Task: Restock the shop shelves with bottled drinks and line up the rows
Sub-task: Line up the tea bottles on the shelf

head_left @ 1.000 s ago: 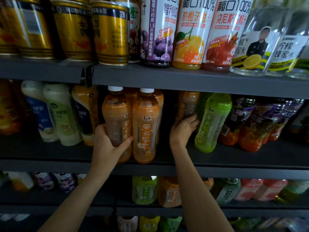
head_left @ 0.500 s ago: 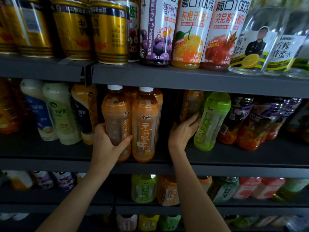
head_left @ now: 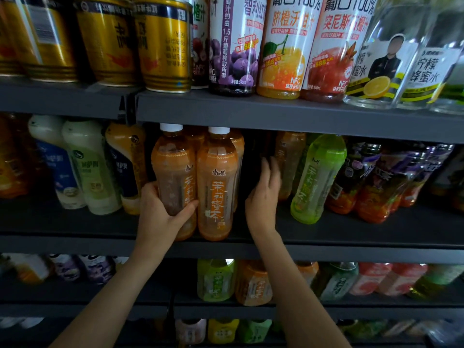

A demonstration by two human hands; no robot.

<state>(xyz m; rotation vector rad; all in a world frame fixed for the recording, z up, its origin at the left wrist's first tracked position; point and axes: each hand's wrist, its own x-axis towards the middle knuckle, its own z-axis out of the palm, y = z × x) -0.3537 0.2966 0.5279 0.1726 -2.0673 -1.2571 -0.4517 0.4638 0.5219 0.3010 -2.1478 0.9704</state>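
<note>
Two orange tea bottles with white caps stand side by side at the front of the middle shelf (head_left: 351,237). My left hand (head_left: 160,214) is wrapped around the lower part of the left orange bottle (head_left: 175,177). The right orange bottle (head_left: 217,187) stands touching it. My right hand (head_left: 263,197) is in the dark gap right of that pair, fingers spread and holding nothing. Just beyond its fingertips, further back on the shelf, stands another orange bottle (head_left: 288,162). A green tea bottle (head_left: 316,179) leans to its right.
Gold cans (head_left: 163,43) and juice bottles (head_left: 236,43) fill the top shelf just above my hands. White and yellow bottles (head_left: 88,167) stand left of my left hand, dark and red bottles (head_left: 376,184) at the right. More drinks line the lower shelves (head_left: 216,280).
My right hand has let go of the rear orange bottle and drawn back left into the gap, fingers spread. My left hand keeps its grip on the left orange bottle.
</note>
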